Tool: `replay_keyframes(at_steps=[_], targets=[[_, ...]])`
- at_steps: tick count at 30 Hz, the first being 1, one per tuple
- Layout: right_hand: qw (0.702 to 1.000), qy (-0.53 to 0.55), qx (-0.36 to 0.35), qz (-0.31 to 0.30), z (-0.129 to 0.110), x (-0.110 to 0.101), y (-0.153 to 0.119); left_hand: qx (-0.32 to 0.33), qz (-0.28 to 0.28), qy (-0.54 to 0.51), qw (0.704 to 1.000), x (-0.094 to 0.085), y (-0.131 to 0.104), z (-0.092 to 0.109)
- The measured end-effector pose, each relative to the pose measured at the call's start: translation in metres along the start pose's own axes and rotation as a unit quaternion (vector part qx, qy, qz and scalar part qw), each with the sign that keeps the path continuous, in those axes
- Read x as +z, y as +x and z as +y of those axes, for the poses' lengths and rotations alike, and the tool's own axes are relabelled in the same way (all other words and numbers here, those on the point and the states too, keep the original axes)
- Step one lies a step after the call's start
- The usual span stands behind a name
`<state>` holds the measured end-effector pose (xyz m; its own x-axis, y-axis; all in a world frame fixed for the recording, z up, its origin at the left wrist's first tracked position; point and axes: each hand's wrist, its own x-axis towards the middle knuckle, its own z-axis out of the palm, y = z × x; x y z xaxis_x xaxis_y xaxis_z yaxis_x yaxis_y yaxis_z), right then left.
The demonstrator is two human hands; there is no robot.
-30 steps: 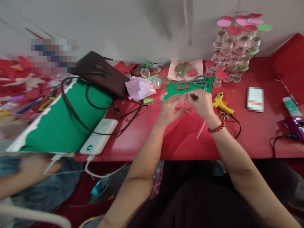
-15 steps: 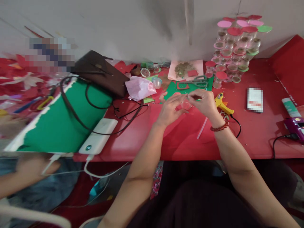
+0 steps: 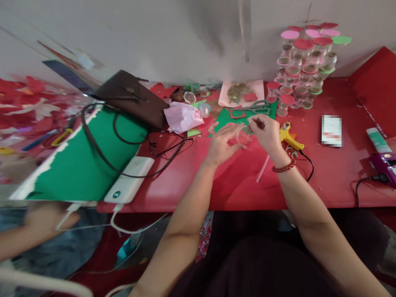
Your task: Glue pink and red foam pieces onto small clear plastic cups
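My left hand (image 3: 223,143) is closed around a small clear plastic cup (image 3: 242,136) between thumb and fingers, above red paper on the table. To the right of the cup, my right hand (image 3: 262,128) is pinched, its fingertips a little apart from the cup; whatever it holds is too small to make out. Behind the hands lie green paper (image 3: 225,119) and scissors with grey-green handles (image 3: 261,107). A yellow glue gun (image 3: 291,139) rests beside my right wrist, and a glue stick (image 3: 262,168) lies below that hand.
Stacked clear cups with coloured paper discs (image 3: 305,68) stand at the back right. Pink paper (image 3: 223,97) bears dried brown bits. A brown bag (image 3: 133,99), its strap and a white power bank (image 3: 130,179) are on the left. At far left is another person's arm (image 3: 34,229).
My right hand has drawn slightly away from the cup, opening a small gap. My left hand keeps its hold on the cup. The view has shifted slightly.
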<state>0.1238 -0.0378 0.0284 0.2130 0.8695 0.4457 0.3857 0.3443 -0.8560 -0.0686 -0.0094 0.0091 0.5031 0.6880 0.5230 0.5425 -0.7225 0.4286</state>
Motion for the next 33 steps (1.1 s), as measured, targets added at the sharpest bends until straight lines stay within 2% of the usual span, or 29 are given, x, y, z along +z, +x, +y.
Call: replay_keyframes(at_steps=[3,6,16,23,28,33], targets=[[0.999,-0.003,-0.014,0.031,0.002,0.0,0.0,-0.015,0.011,-0.017,1.0,-0.002,0.001,0.001],[0.998,-0.041,-0.028,0.035,0.0,-0.002,0.0,-0.032,0.019,-0.036,0.999,-0.003,0.002,0.003],[0.998,0.003,0.003,-0.055,-0.01,-0.002,-0.002,-0.039,0.024,-0.017,0.999,0.0,0.001,-0.002],[0.996,-0.042,-0.042,-0.067,-0.006,-0.005,-0.001,-0.031,0.021,-0.008,0.999,0.0,0.0,-0.001],[0.99,-0.113,-0.074,-0.037,-0.009,0.001,-0.007,-0.034,0.015,-0.014,0.999,0.001,-0.001,0.001],[0.991,-0.123,-0.055,-0.027,-0.011,0.007,-0.01,-0.036,0.004,-0.018,0.999,0.0,-0.001,0.003]])
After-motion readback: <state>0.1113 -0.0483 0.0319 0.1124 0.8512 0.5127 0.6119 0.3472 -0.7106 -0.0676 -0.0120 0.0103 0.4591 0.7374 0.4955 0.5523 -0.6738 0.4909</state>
